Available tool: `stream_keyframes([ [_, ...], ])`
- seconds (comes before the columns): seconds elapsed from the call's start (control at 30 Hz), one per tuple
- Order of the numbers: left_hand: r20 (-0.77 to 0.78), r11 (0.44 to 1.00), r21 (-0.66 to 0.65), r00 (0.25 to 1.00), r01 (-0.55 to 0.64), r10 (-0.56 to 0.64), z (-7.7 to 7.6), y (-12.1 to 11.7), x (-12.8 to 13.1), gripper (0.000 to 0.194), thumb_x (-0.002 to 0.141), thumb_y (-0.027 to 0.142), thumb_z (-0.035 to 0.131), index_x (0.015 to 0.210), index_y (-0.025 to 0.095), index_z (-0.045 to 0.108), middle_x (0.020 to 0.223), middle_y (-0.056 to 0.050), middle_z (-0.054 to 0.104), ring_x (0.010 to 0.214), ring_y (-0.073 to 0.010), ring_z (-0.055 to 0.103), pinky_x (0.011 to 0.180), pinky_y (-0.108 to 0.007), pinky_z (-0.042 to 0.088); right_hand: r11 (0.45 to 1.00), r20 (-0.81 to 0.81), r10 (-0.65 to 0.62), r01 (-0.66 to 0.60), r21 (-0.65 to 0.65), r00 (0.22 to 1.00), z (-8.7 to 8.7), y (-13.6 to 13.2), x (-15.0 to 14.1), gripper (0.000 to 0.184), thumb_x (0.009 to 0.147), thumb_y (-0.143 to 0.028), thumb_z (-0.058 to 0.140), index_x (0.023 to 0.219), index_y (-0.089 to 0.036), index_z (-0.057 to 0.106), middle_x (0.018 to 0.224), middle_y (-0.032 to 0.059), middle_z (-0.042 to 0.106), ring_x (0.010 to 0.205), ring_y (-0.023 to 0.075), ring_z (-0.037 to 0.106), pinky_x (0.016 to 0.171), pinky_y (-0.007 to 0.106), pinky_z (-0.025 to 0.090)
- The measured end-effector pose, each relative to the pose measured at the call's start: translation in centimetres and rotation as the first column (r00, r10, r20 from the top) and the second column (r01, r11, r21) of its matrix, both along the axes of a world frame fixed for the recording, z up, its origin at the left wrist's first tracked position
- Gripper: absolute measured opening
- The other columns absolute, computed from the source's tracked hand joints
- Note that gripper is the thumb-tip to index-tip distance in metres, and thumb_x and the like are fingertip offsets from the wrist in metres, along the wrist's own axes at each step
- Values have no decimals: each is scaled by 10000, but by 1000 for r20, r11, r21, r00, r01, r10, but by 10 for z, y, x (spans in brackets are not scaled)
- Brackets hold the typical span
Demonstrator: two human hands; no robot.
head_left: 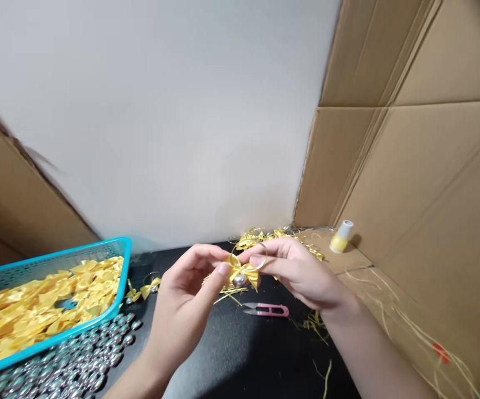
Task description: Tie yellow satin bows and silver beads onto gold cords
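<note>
Between my two hands is a yellow ribbon bow [248, 274] with a silver bell [240, 280] at its middle and a thin gold loop rising above it. My left hand [194, 293] pinches the bow's left side between thumb and fingers. From the right, my right hand [293, 269] grips the bow and the loop with thumb and forefinger. Below the hands, pink-handled thread snips [267, 310] lie on the black table [218, 354]. Gold twist ties [233, 293] lie partly hidden behind the bow.
At left stands a turquoise basket [125, 271] of yellow bows, with many silver bells [77, 354] in front. Finished bows [260, 238] are piled by the back wall. A yellow thread spool [341, 237] stands on cardboard at right, near loose threads [409, 321].
</note>
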State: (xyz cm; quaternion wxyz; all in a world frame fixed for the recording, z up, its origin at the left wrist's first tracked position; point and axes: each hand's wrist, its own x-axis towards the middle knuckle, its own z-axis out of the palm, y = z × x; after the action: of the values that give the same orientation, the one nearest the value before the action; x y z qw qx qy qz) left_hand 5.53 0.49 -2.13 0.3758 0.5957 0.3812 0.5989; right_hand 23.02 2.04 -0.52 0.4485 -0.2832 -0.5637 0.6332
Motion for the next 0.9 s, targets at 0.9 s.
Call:
stream_keyframes([
  [0.9, -773, 977, 203, 624, 70, 116, -69, 42, 5, 148, 887, 305, 505, 827, 206, 598, 854, -31, 643, 832, -208, 572, 748, -329, 451, 808, 788, -571, 328, 490, 231, -63, 81, 98, 143, 807, -251, 615, 870, -191, 727, 916, 52, 743, 844, 166, 672, 744, 256, 478],
])
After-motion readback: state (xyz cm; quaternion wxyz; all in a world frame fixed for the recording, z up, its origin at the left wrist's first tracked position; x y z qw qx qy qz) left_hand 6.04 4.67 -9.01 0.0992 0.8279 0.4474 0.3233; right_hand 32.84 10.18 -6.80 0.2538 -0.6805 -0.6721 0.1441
